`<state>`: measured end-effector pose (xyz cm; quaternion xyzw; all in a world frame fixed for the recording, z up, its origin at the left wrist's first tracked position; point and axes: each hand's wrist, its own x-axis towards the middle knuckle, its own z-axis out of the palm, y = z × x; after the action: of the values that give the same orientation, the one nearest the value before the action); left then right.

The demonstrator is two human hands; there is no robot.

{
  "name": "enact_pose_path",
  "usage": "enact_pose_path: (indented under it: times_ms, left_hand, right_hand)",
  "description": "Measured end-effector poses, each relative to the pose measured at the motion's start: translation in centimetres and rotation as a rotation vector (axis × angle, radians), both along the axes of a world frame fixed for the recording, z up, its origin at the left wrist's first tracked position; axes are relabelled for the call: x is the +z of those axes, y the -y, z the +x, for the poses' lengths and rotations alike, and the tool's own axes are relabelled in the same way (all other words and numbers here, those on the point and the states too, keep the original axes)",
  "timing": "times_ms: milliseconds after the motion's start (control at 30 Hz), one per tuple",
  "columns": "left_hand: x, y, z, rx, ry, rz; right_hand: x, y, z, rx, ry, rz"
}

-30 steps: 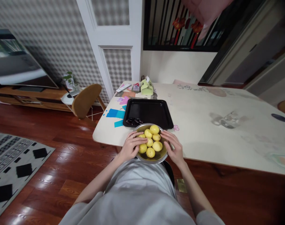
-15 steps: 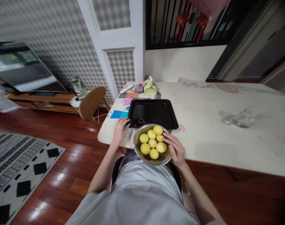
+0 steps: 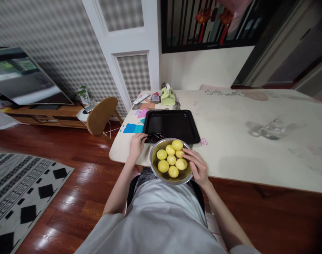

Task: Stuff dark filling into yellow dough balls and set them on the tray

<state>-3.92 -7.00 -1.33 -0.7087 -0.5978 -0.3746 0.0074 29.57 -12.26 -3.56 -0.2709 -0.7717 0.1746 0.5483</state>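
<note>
My left hand (image 3: 137, 145) is at the near-left corner of a black baking tray (image 3: 171, 123), thumb and fingers drawn together. Beside its fingertips, several small glossy dark pieces (image 3: 154, 136) lie along the tray's near edge; their kind is unclear, as is what the fingers pinch. A metal bowl (image 3: 156, 173) sits close to my body, overhanging the table edge and overlapping the tray's near side. Several yellow lemons (image 3: 181, 164) fill it. My right hand (image 3: 199, 166) rests over the bowl's right rim, fingers stretched inward and touching the lemons.
The white table (image 3: 229, 148) extends far right, with a glass vessel (image 3: 273, 132) on it. Behind the tray stand a green tissue box (image 3: 168, 96) and a white remote (image 3: 141, 98). A wooden chair (image 3: 102, 116) is left of the table.
My left fingers have drawn closer together at the tray's corner. My right hand and the bowl of lemons stay nearly in place; the view has shifted slightly.
</note>
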Motion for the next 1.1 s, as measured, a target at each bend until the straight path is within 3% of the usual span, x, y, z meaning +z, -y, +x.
enact_pose_path:
  times_ms: [167,467,867,1100]
  left_hand:
    - [-0.3,-0.1,-0.1,0.020,-0.062,-0.020]
    - [-0.4,-0.8,-0.5,-0.065,-0.031,-0.047]
    - [0.2,0.4,0.1,-0.165,0.059,0.056]
    - [2.5,3.5,1.5,-0.133,0.139,0.179]
  right_hand:
    - [0.0,0.0,0.0,-0.012,0.008,0.005]
    - [0.1,0.0,0.0,-0.011,0.017,0.013]
    - [-0.2,0.0,0.0,-0.016,0.014,0.009]
    - [-0.1,0.1,0.0,-0.025,0.011,0.000]
